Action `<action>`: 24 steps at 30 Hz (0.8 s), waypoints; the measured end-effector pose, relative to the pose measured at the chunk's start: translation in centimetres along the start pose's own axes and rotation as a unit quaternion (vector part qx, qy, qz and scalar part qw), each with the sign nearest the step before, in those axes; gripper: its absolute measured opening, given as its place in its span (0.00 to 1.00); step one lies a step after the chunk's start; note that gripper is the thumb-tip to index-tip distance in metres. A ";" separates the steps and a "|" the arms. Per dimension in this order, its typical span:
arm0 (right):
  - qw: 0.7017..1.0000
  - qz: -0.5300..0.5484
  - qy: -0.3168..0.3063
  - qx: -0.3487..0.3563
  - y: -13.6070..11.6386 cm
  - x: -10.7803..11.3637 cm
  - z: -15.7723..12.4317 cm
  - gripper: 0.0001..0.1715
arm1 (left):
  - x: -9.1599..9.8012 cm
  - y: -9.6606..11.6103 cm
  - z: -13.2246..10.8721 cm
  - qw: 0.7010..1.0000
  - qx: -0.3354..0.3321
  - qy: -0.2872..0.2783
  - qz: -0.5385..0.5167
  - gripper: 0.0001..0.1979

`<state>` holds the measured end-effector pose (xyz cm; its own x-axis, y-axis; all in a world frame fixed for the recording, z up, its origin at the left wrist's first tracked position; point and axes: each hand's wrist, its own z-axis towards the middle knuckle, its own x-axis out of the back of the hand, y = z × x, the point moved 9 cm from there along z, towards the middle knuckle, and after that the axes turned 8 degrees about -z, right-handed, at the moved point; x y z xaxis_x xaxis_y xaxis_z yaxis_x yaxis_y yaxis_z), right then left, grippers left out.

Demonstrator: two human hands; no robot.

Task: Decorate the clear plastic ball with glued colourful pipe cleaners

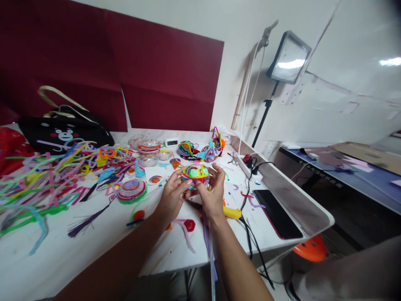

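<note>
Between my two hands, just above the table, is a round ball wrapped in colourful pipe cleaners (194, 172), with green, yellow, red and blue bands. My left hand (175, 190) grips its left side, and my right hand (213, 190) holds its right side with the thumb on the front. The undersides of the fingers are partly hidden. Below my right hand, a yellow-handled tool (232, 212), like a glue gun, lies on the table with its front hidden. Purple strips (206, 234) hang down past the table edge near my right wrist.
Loose pipe cleaners (62, 171) heap on the left by a black bag (65, 131). A pink-and-green coiled disc (133, 191), a purple tassel (90, 219) and clear bowls (148, 148) lie nearby. A phone (278, 213), power strip (249, 167) and black cables are on the right.
</note>
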<state>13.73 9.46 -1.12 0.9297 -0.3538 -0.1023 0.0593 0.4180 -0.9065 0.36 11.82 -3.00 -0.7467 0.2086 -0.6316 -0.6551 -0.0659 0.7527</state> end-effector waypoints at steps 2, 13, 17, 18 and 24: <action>1.000 0.000 -0.003 -0.001 0.0 0.0 0.0 0.37 | 0.1 -0.1 0.0 1.000 0.003 -0.001 0.003 0.24; 1.000 0.009 -0.007 0.016 0.2 -0.1 0.0 0.37 | 0.2 -0.1 0.1 1.000 0.004 0.006 -0.006 0.25; 1.000 0.014 -0.011 0.012 0.3 -0.2 0.0 0.37 | 0.4 -0.3 0.1 1.000 0.011 0.007 -0.014 0.25; 1.000 0.015 -0.012 0.011 0.3 -0.2 0.0 0.37 | 0.5 -0.4 0.2 1.000 0.015 0.006 -0.017 0.25; 0.999 0.037 -0.020 0.003 1.0 -0.2 0.1 0.37 | 0.6 -0.6 0.1 0.997 0.039 0.032 -0.050 0.23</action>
<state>13.62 10.08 -1.92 0.9456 -0.2875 -0.1522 -0.0085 0.4462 -0.8949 0.32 12.10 -3.77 -0.6851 0.1466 -0.7136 -0.7182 0.0282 0.6953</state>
